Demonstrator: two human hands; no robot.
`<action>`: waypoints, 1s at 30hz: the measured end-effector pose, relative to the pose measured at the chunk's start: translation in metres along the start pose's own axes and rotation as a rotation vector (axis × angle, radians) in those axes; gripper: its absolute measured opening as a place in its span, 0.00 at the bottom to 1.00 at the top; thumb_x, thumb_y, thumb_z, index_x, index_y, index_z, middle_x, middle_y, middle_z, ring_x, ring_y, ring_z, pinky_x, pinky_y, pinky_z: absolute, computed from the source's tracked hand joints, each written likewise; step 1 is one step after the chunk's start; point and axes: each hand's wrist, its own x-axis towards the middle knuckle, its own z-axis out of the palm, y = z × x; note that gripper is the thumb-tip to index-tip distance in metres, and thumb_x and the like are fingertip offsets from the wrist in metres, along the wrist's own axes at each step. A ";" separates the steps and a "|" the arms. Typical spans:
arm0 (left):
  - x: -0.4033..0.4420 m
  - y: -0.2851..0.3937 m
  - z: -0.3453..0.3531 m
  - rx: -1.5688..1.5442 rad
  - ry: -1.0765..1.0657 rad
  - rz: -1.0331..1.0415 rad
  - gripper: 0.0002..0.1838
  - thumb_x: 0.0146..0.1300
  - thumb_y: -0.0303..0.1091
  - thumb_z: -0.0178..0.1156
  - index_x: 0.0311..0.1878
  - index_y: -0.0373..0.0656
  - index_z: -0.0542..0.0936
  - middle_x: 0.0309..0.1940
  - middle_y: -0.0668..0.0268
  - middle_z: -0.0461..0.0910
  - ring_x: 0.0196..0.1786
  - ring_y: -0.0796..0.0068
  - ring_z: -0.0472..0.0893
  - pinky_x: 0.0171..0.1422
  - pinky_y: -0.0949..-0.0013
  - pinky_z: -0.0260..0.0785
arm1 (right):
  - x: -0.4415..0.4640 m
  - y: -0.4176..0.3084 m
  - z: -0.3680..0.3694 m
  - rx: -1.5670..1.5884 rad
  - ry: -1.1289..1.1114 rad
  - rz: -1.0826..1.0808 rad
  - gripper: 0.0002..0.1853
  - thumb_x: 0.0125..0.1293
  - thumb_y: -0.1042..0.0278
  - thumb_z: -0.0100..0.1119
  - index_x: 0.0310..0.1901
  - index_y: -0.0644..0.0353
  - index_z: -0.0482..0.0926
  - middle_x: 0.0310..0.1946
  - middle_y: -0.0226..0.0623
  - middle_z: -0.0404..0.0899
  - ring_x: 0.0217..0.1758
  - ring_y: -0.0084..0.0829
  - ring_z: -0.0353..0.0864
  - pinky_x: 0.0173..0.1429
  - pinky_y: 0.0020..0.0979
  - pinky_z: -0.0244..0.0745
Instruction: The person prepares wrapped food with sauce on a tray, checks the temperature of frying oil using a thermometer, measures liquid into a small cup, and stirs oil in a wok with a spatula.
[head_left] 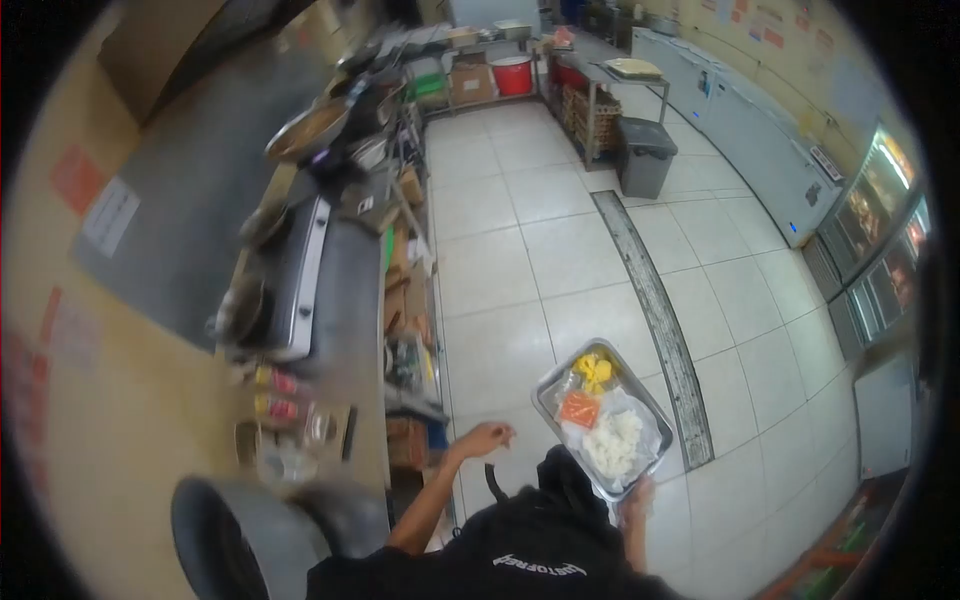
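Observation:
My right hand [637, 497] grips the near edge of a rectangular metal tray [655, 408], held out in front of my body above the floor. In the tray lies a heap of white food [614, 446], perhaps rice, on a clear plastic sheet. Beside it are an orange flat packet [579, 408] and yellow pieces [594, 372] at the far end. My left hand [487, 440] hangs free to the left of the tray, fingers loosely bent and apart, with nothing visible in it. A black strap [496, 484] shows below that hand.
Along the left runs a counter with a gas stove [305, 280], pans and a large metal pot [235, 530]. Ahead are a grey bin [645, 158], a metal table [625, 75] and a red tub [512, 76]. White chest freezers [760, 150] line the right. A drain grate [655, 320] crosses the floor.

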 end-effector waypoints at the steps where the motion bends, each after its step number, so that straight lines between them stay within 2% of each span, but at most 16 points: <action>1: 0.045 0.016 -0.038 0.082 0.050 0.054 0.19 0.73 0.46 0.50 0.51 0.39 0.77 0.36 0.61 0.84 0.44 0.73 0.83 0.51 0.67 0.71 | 0.038 0.012 0.005 0.241 -0.057 -0.043 0.31 0.75 0.45 0.36 0.52 0.70 0.74 0.47 0.46 0.77 0.51 0.34 0.75 0.52 0.37 0.74; 2: 0.088 0.030 -0.071 0.102 0.042 0.054 0.19 0.73 0.46 0.50 0.51 0.39 0.77 0.36 0.61 0.84 0.44 0.73 0.83 0.51 0.67 0.71 | 0.060 -0.010 0.012 0.082 -0.136 -0.179 0.32 0.75 0.44 0.35 0.54 0.71 0.74 0.48 0.45 0.77 0.50 0.34 0.76 0.49 0.37 0.75; 5: 0.215 0.049 -0.171 -0.041 0.297 0.163 0.18 0.72 0.45 0.51 0.50 0.39 0.77 0.33 0.62 0.84 0.42 0.73 0.83 0.50 0.69 0.72 | 0.170 -0.064 0.082 0.195 -0.068 -0.115 0.32 0.75 0.44 0.35 0.54 0.70 0.74 0.44 0.48 0.78 0.44 0.35 0.77 0.44 0.40 0.73; 7: 0.296 0.018 -0.209 -0.109 0.513 0.068 0.15 0.71 0.41 0.55 0.50 0.39 0.77 0.35 0.60 0.83 0.41 0.70 0.83 0.48 0.69 0.72 | 0.240 -0.104 0.117 -0.182 -0.074 -0.198 0.32 0.74 0.44 0.34 0.54 0.70 0.75 0.42 0.51 0.78 0.43 0.37 0.77 0.43 0.39 0.73; 8: 0.331 -0.011 -0.220 -0.173 0.481 -0.014 0.17 0.70 0.43 0.55 0.51 0.38 0.77 0.36 0.61 0.83 0.40 0.71 0.82 0.47 0.68 0.73 | 0.282 -0.115 0.142 -0.073 0.031 -0.239 0.24 0.69 0.55 0.40 0.48 0.70 0.76 0.39 0.45 0.79 0.38 0.33 0.78 0.40 0.36 0.74; 11: 0.375 -0.044 -0.248 -0.206 0.320 -0.186 0.22 0.70 0.50 0.54 0.51 0.39 0.77 0.38 0.63 0.82 0.39 0.72 0.80 0.44 0.67 0.73 | 0.381 -0.162 0.206 -0.438 0.002 -0.398 0.15 0.62 0.66 0.47 0.41 0.69 0.77 0.34 0.38 0.79 0.33 0.30 0.79 0.36 0.33 0.75; 13: 0.405 -0.046 -0.278 -0.328 0.296 -0.306 0.23 0.69 0.54 0.53 0.54 0.45 0.76 0.42 0.64 0.80 0.44 0.73 0.78 0.45 0.64 0.74 | 0.475 -0.207 0.279 0.382 0.008 -0.032 0.16 0.62 0.65 0.47 0.42 0.70 0.77 0.36 0.37 0.79 0.35 0.32 0.80 0.39 0.33 0.75; 16: 0.444 -0.041 -0.348 -0.574 0.376 -0.525 0.24 0.70 0.56 0.50 0.57 0.50 0.74 0.50 0.65 0.76 0.52 0.71 0.76 0.49 0.59 0.74 | 0.596 -0.264 0.376 0.426 -0.111 -0.030 0.18 0.63 0.63 0.47 0.46 0.69 0.77 0.41 0.38 0.80 0.40 0.32 0.81 0.44 0.33 0.76; 18: 0.484 -0.051 -0.413 -0.658 0.483 -0.504 0.23 0.70 0.56 0.49 0.58 0.50 0.74 0.50 0.65 0.76 0.53 0.70 0.76 0.50 0.58 0.74 | 0.674 -0.292 0.439 0.441 -0.181 -0.035 0.19 0.65 0.62 0.46 0.48 0.68 0.77 0.44 0.40 0.80 0.44 0.33 0.81 0.50 0.34 0.76; 21: 0.547 -0.082 -0.531 -0.760 0.738 -0.426 0.22 0.71 0.53 0.49 0.58 0.49 0.74 0.51 0.63 0.76 0.54 0.69 0.76 0.51 0.59 0.74 | 0.785 -0.343 0.544 0.158 -0.350 -0.089 0.22 0.67 0.58 0.44 0.52 0.68 0.76 0.48 0.41 0.80 0.48 0.35 0.81 0.55 0.36 0.75; 23: 0.564 -0.071 -0.623 -0.754 0.997 -0.313 0.21 0.70 0.51 0.49 0.55 0.44 0.74 0.46 0.65 0.76 0.49 0.72 0.77 0.48 0.64 0.74 | 0.843 -0.341 0.624 0.179 -0.423 -0.176 0.22 0.68 0.57 0.44 0.50 0.67 0.77 0.45 0.40 0.80 0.47 0.35 0.80 0.53 0.37 0.75; 24: 0.587 -0.061 -0.681 -0.773 1.017 -0.293 0.21 0.70 0.51 0.49 0.55 0.44 0.74 0.46 0.65 0.76 0.49 0.72 0.77 0.48 0.64 0.74 | 0.857 -0.361 0.673 0.290 -0.351 -0.070 0.21 0.68 0.57 0.44 0.49 0.67 0.77 0.45 0.40 0.80 0.48 0.35 0.80 0.54 0.37 0.74; 26: 0.613 -0.145 -0.788 -0.921 1.208 -0.156 0.28 0.68 0.55 0.51 0.62 0.45 0.70 0.51 0.60 0.75 0.53 0.66 0.76 0.53 0.60 0.71 | 0.923 -0.393 0.722 0.358 -0.276 0.021 0.21 0.68 0.56 0.44 0.49 0.67 0.77 0.45 0.39 0.80 0.48 0.36 0.79 0.54 0.37 0.74; 27: 0.623 -0.188 -0.840 -1.047 1.272 -0.058 0.31 0.67 0.57 0.52 0.65 0.45 0.68 0.54 0.57 0.75 0.56 0.63 0.75 0.56 0.59 0.70 | 0.958 -0.387 0.740 0.092 -0.274 -0.080 0.22 0.69 0.56 0.45 0.50 0.67 0.76 0.47 0.39 0.79 0.51 0.36 0.78 0.57 0.37 0.73; 29: 0.634 -0.204 -0.939 -1.175 1.471 0.031 0.40 0.64 0.61 0.53 0.72 0.47 0.60 0.60 0.51 0.70 0.62 0.55 0.71 0.61 0.52 0.66 | 1.003 -0.380 0.788 -0.157 -0.266 -0.146 0.22 0.69 0.55 0.45 0.51 0.67 0.75 0.48 0.40 0.78 0.53 0.36 0.77 0.59 0.37 0.71; 30: 0.637 -0.156 -0.991 -1.128 1.650 -0.014 0.44 0.62 0.63 0.54 0.75 0.48 0.55 0.65 0.48 0.66 0.67 0.52 0.67 0.63 0.47 0.65 | 1.018 -0.385 0.822 0.130 -0.258 -0.080 0.23 0.69 0.55 0.46 0.53 0.68 0.74 0.49 0.40 0.78 0.53 0.36 0.77 0.59 0.38 0.72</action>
